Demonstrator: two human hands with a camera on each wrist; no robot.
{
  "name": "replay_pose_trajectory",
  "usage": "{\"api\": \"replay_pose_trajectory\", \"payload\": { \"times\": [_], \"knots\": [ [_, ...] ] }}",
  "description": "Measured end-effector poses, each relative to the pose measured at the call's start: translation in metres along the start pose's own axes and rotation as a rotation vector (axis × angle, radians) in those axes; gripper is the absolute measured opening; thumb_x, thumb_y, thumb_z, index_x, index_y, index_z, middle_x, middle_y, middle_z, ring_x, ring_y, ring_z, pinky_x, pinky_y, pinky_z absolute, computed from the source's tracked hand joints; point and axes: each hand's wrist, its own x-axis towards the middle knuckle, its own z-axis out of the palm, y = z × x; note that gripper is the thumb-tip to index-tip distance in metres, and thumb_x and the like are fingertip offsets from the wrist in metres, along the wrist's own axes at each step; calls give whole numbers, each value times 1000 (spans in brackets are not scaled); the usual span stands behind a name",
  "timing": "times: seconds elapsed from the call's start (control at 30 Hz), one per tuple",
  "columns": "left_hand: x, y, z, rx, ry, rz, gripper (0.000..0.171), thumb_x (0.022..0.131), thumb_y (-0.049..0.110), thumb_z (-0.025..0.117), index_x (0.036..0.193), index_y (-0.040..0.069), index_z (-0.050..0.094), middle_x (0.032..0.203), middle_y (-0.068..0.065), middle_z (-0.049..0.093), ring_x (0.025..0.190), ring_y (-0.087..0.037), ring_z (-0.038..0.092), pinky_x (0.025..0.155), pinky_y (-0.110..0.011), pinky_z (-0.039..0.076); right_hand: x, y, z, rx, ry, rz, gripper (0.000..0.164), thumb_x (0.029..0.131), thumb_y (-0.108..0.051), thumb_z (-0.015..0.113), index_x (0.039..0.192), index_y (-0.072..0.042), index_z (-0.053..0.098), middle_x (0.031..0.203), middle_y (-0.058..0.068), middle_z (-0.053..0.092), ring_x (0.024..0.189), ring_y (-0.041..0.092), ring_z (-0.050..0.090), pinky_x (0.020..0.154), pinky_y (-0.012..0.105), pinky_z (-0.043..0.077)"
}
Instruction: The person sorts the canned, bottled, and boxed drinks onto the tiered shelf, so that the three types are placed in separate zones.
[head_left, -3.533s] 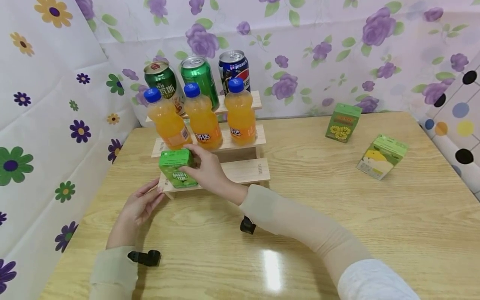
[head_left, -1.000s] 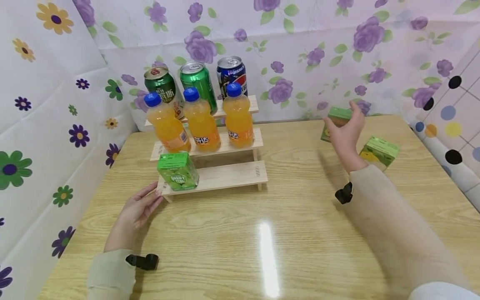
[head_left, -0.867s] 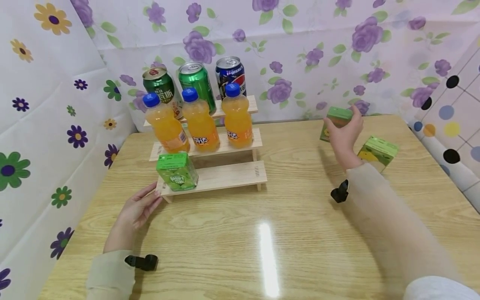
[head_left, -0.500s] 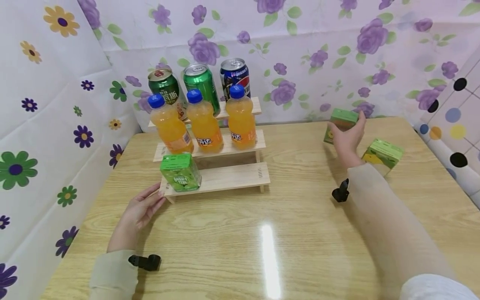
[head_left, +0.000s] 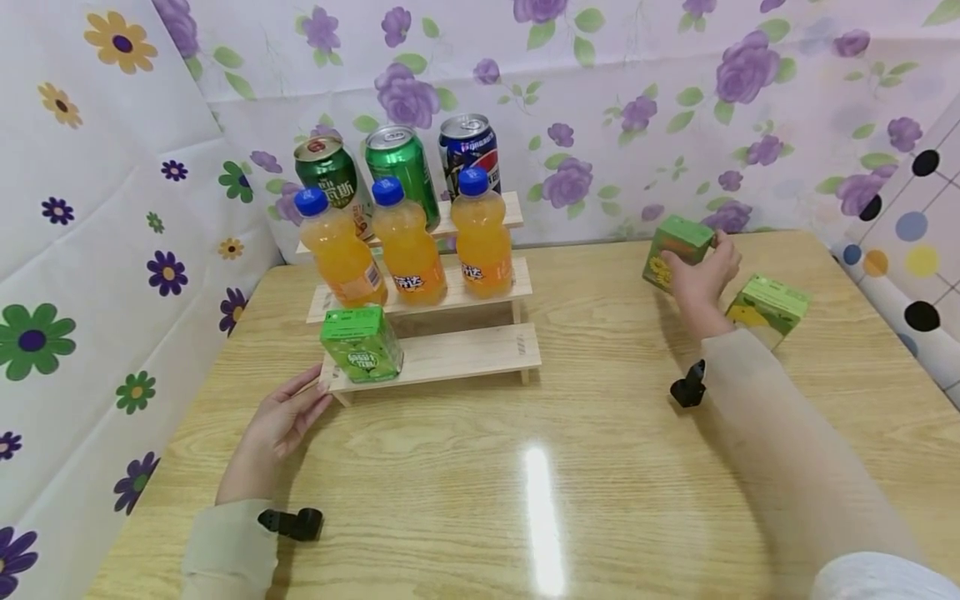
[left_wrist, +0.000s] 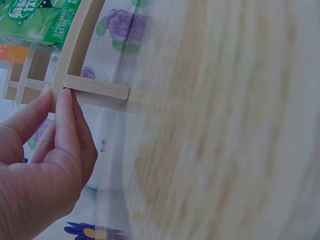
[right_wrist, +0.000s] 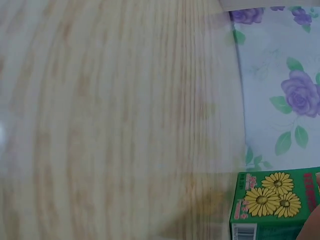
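My left hand pinches the left end of the lowest tier of a three-tier wooden display shelf. In the left wrist view, thumb and fingertips meet on either side of the board's corner. A green drink carton stands upright at the left of that tier. At the back right of the table, my right hand grips a green drink carton with yellow flowers, thumb on the near side and fingers on the far side. This carton leans slightly; the right wrist view shows its flower-printed face and barcode.
A green and yellow drink carton stands just right of my right hand. Orange soda bottles fill the middle tier, with drink cans behind on the top tier. Floral cloth hangs along the back.
My right hand has let go of the green carton on the lowest tier, moved right and taken hold of the flower-printed carton, which has now tilted a little. My left hand stays at the shelf.
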Motion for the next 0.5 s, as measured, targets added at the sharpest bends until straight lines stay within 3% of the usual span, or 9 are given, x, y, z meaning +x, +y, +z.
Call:
{"api": "replay_pose_trajectory", "payload": {
  "times": [0.2, 0.33, 0.5],
  "knots": [
    [0, 0, 1, -16, -9, -3, 28, 90, -3, 61, 92, 22, 74, 95, 5, 70, 85, -8, 69, 84, -16, 57, -1, 5, -1, 47, -4, -1, 59, 92, -30, 62, 141, -18, 32, 141, 6, 29, 129, 16, 28, 109, 27, 36],
    [0, 0, 1, -16, -8, -1, 28, 89, -3, 61, 92, 22, 74, 95, 5, 70, 85, -8, 69, 84, -16, 57, -3, 10, 0, 147, -27, 26, 58, 93, -31, 60, 143, -27, 30, 133, 0, 38, 125, 15, 38, 101, 26, 45],
    [0, 0, 1, -18, -6, -5, 29, 90, -3, 61, 92, 22, 75, 95, 4, 70, 85, -9, 68, 85, -17, 57, -5, 14, -1, 166, -35, 17, 61, 91, -33, 62, 143, -29, 31, 130, -1, 41, 121, 16, 43, 95, 25, 49]
  ]
}}
